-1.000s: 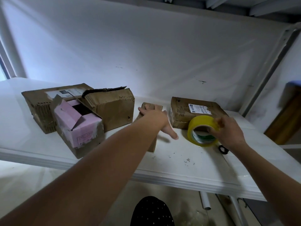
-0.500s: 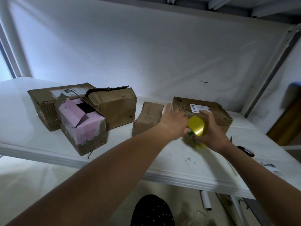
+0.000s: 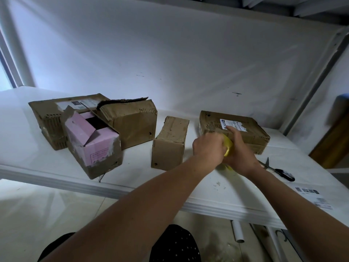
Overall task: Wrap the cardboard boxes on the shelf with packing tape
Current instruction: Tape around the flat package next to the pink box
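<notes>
Storage or packing area, probably a stockroom. A white shelf board [image 3: 132,186] runs across the view beneath a second shelf level [image 3: 283,8] at 12 o'clock, carried by a grey metal upright [image 3: 309,87] at 2 o'clock. Worn cardboard shipping boxes, one at 3 o'clock bearing a printed label [image 3: 233,125], stand on the board. Scissors [image 3: 277,170] and a loose shipping label [image 3: 314,197] lie at 4 o'clock. Pale floor tiles [image 3: 47,208] show at 8 o'clock.

Your hands [image 3: 224,150] meet between small box [image 3: 170,143] & flat box [image 3: 245,133]; scissors [image 3: 277,170] right, three boxes [image 3: 90,129] left.
</notes>
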A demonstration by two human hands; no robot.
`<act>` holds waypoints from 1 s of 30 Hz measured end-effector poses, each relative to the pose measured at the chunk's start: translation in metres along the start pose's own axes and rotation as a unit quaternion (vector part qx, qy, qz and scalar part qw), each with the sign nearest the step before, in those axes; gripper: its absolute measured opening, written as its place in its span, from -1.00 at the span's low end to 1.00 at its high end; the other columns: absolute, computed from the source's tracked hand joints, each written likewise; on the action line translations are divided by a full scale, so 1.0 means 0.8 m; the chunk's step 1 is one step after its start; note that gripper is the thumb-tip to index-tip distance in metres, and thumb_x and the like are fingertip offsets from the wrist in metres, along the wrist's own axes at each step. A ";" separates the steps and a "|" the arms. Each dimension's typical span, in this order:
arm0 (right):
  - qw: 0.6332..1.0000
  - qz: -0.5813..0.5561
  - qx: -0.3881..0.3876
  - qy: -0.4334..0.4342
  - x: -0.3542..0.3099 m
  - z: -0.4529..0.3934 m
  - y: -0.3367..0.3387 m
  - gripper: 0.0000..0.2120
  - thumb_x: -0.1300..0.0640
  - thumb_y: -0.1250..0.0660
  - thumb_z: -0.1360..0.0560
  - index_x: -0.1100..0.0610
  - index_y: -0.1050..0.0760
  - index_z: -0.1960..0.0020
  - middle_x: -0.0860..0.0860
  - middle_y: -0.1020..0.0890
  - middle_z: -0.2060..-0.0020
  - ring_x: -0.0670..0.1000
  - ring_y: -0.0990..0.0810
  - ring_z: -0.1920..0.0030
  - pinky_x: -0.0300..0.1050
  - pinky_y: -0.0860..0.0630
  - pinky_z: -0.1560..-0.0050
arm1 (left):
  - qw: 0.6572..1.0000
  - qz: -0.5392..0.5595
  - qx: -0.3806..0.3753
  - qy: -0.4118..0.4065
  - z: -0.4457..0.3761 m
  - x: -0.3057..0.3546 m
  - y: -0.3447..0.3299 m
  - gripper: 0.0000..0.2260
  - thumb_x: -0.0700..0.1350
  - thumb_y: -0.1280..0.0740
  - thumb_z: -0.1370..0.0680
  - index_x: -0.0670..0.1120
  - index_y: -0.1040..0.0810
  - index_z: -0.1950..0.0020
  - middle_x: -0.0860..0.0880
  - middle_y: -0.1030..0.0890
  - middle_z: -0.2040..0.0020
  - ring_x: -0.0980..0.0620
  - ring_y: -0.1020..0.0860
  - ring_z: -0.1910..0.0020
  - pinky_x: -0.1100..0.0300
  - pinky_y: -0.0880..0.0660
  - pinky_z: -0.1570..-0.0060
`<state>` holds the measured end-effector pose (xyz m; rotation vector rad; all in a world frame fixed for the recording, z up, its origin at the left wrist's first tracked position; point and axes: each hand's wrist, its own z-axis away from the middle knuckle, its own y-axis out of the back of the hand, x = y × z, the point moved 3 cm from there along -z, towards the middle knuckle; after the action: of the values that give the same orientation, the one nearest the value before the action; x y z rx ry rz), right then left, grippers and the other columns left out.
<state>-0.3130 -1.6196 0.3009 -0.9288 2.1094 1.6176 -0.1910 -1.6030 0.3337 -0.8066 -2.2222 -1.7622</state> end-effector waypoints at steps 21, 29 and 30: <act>0.999 0.013 0.038 -0.022 0.010 -0.005 -0.008 -0.04 0.17 -0.51 -0.35 -0.05 0.04 -0.52 0.02 -0.51 0.12 0.06 -0.55 0.19 -0.08 -0.49 0.21 | 0.997 -0.069 0.003 0.040 -0.024 -0.015 -0.017 -0.59 0.20 -0.41 -0.44 -0.09 -0.52 -0.08 -0.07 -0.59 -0.05 -0.07 -0.56 -0.07 0.07 -0.18 0.06; 0.998 0.027 0.037 -0.036 0.001 -0.005 -0.011 -0.04 0.16 -0.51 -0.35 -0.06 0.03 -0.53 0.06 -0.56 0.10 0.08 -0.55 0.20 -0.02 -0.52 0.18 | 0.997 -0.025 -0.048 0.060 -0.025 -0.029 -0.017 -0.67 0.18 -0.38 -0.47 -0.07 -0.52 0.02 -0.06 -0.58 0.05 -0.07 -0.57 0.01 0.09 -0.33 0.03; 0.998 0.031 0.039 -0.033 -0.001 -0.005 -0.011 -0.04 0.16 -0.51 -0.34 -0.05 0.03 -0.53 0.06 -0.55 0.10 0.08 -0.55 0.20 -0.01 -0.52 0.17 | 0.997 -0.020 -0.050 0.062 -0.025 -0.030 -0.017 -0.68 0.17 -0.38 -0.47 -0.07 -0.52 0.03 -0.06 -0.57 0.06 -0.07 -0.57 0.02 0.10 -0.33 0.05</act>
<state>-0.3059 -1.6243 0.2957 -0.7824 2.1600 1.5614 -0.1819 -1.6308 0.3165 -0.6572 -2.0988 -1.9003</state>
